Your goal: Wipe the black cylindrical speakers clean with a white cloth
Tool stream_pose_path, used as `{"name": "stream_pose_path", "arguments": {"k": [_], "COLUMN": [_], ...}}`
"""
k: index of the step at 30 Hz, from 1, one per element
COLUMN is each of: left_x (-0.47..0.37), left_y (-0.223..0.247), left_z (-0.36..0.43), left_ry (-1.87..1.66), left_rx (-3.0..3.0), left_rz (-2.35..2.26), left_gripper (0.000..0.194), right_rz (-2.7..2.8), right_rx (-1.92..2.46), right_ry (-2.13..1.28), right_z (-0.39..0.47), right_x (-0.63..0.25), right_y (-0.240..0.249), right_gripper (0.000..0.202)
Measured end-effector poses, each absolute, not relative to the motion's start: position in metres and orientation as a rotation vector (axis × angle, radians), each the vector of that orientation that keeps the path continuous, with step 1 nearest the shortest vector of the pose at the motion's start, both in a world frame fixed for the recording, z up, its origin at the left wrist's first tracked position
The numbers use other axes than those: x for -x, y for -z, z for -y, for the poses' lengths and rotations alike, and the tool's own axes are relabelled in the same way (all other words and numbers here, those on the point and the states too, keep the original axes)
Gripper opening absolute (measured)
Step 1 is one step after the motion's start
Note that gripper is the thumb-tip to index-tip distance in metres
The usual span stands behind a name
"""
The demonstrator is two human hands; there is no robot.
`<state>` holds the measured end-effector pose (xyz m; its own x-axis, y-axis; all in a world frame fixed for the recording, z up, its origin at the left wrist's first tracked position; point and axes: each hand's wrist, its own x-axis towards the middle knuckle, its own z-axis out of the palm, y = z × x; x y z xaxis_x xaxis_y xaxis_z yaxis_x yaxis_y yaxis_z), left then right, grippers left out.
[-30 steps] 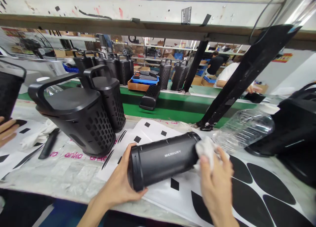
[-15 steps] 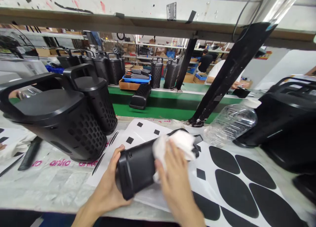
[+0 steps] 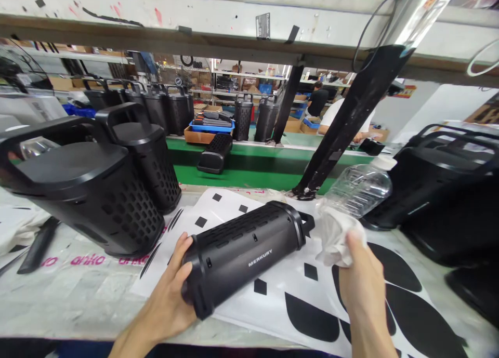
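Observation:
A black housing (image 3: 241, 254) with a honeycomb grille, a carry handle and the word MERKURY lies on its side, slanting up to the right. My left hand (image 3: 171, 290) is closed around its near left end, thumb and fingers on the end cap. Off to the right, my right hand (image 3: 360, 280) grips a crumpled white cloth (image 3: 337, 236), apart from the housing. The cloth hangs in front of a clear plastic bottle (image 3: 362, 189) with a white cap. Beneath the housing lie white sheets (image 3: 234, 308) bearing black squares and large rounded black shapes.
Two upright black housings (image 3: 132, 202) stand at left, more dark ones (image 3: 440, 191) at right. A slanted black post (image 3: 346, 124) rises behind the bottle. Beyond runs a green conveyor (image 3: 249, 163) carrying another housing (image 3: 215, 153). A person's arm (image 3: 329, 124) shows behind the post.
My right hand has moved the cloth off the housing to the right, uncovering the lettering and handle end. My left hand keeps its hold. The view has shifted slightly right.

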<state>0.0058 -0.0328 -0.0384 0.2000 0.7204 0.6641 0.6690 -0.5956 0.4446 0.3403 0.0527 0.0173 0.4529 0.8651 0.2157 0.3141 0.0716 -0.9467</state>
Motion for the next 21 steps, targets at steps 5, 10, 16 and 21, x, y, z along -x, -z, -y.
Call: {"name": "stream_pose_path", "arguments": {"k": [5, 10, 16, 21], "left_x": [-0.005, 0.010, 0.007, 0.008], "left_y": [0.038, 0.035, 0.022, 0.023], "left_z": [0.032, 0.024, 0.028, 0.028], "left_ry": [-1.428, -1.533, -1.594, -1.602], "left_rx": [-1.892, -1.464, -1.330, -1.592], "left_rz": [-1.514, -1.476, -1.401, -1.384], "left_gripper": [0.111, 0.082, 0.079, 0.068], "right_rz": [1.542, 1.524, 1.275, 1.258], "right_rx": [1.352, 1.329, 1.313, 1.304], "right_ry": [-0.582, -0.531, -0.649, -0.672], "right_z": [-0.071, -0.053, -0.018, -0.015], "right_x": [-0.316, -0.305, -0.300, -0.302], "right_y": [-0.029, -0.030, -0.022, -0.020], "right_gripper": [0.059, 0.049, 0.047, 0.050]}}
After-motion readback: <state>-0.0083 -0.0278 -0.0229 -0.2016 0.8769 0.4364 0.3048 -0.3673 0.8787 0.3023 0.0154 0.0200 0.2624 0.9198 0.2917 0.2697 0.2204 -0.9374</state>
